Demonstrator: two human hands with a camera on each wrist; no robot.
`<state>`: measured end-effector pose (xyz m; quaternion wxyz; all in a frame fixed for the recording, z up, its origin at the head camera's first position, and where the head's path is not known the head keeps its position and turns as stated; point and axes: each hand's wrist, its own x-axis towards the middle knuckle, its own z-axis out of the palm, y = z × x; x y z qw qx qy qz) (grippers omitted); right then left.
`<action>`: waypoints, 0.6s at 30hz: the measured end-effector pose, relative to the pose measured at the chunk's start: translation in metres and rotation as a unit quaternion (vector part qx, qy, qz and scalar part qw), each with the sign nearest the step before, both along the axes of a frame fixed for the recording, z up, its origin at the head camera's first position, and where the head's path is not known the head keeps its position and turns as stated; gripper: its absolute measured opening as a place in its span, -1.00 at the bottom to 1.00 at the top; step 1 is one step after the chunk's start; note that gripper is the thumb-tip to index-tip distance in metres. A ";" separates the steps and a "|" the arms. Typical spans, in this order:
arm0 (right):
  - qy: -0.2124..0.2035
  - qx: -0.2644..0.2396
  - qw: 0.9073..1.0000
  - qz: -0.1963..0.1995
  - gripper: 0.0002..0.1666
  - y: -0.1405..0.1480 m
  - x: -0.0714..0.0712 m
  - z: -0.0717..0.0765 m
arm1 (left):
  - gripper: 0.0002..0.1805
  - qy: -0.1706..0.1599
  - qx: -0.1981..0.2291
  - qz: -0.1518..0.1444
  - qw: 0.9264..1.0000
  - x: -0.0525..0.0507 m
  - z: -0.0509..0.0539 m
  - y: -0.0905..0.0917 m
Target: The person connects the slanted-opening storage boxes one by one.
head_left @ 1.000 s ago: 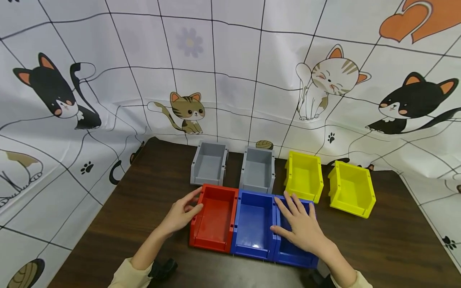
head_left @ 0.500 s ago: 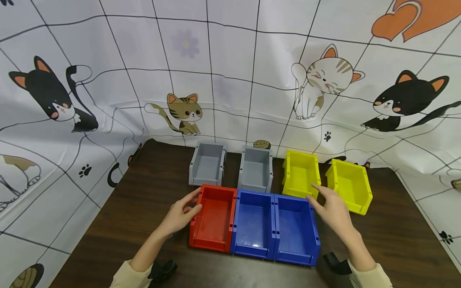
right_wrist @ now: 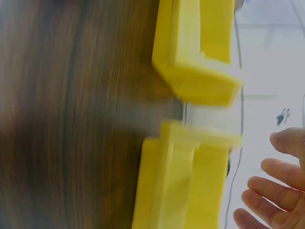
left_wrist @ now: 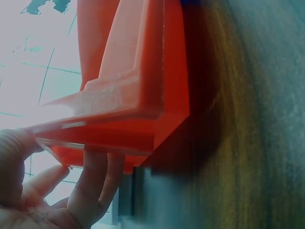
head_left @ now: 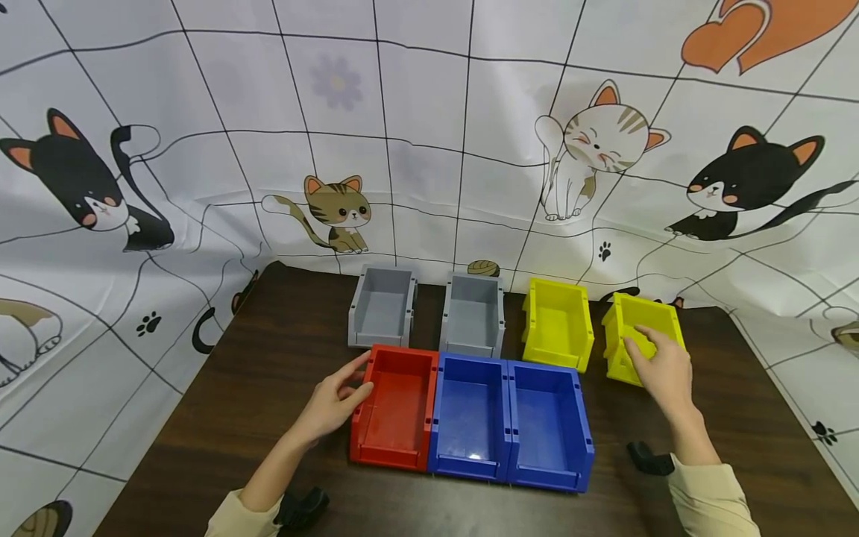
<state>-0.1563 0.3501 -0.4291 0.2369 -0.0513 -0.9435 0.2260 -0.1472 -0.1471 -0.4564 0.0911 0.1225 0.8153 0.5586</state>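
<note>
A red plastic bin (head_left: pixel 396 410) stands at the left of a row with two blue bins, a middle one (head_left: pixel 470 418) and a right one (head_left: pixel 549 425), side by side. My left hand (head_left: pixel 333 403) holds the red bin's left wall; in the left wrist view the thumb is at the rim and fingers tuck beneath its edge. Over the front of the far-right yellow bin (head_left: pixel 624 313) hovers my right hand (head_left: pixel 667 373), fingers spread and holding nothing. In the right wrist view those fingers (right_wrist: pixel 274 191) appear apart from both yellow bins.
Behind the row are two grey bins, a left one (head_left: pixel 382 306) and a right one (head_left: pixel 473 313), plus another yellow bin (head_left: pixel 558 324). All stand on a dark wooden table (head_left: pixel 268 358). A cat-print sheet (head_left: pixel 429 171) hangs along the back.
My right hand has lifted off the right blue bin and moved right, to above the far-right yellow bin. The left hand stays on the red bin.
</note>
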 end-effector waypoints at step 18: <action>-0.092 -0.050 0.988 -0.109 -0.41 0.051 -0.022 -0.009 | -0.43 0.009 -0.020 0.021 1.000 -0.006 -0.001 0.005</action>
